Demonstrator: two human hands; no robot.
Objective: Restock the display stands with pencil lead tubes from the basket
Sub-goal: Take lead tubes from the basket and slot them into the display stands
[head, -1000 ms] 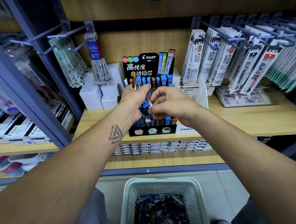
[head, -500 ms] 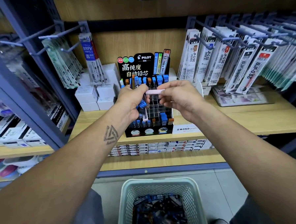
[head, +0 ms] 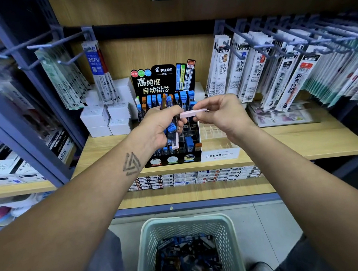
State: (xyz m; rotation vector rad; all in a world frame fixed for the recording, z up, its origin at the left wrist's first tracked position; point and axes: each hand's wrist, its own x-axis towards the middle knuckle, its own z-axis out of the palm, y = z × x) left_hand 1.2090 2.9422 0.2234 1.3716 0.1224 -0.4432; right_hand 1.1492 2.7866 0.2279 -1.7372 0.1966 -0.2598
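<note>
While the left hand (head: 163,125) gripped a fanned bunch of lead tubes (head: 172,131) as a ready supply, the right hand (head: 220,112) pinched one pink tube (head: 193,112) level between thumb and fingertips, probably to read it before slotting. Both hovered over the black display stand (head: 171,158) at the shelf's (head: 288,142) front edge; the basket (head: 189,226) sat below.

"PILOT" on black display stand (head: 164,78)

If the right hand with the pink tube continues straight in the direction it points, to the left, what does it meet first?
Most likely the left hand and its bundle of blue-capped lead tubes: the pale pink flat tube pinched by the right hand already nearly touches them, though depth is unclear.
</note>
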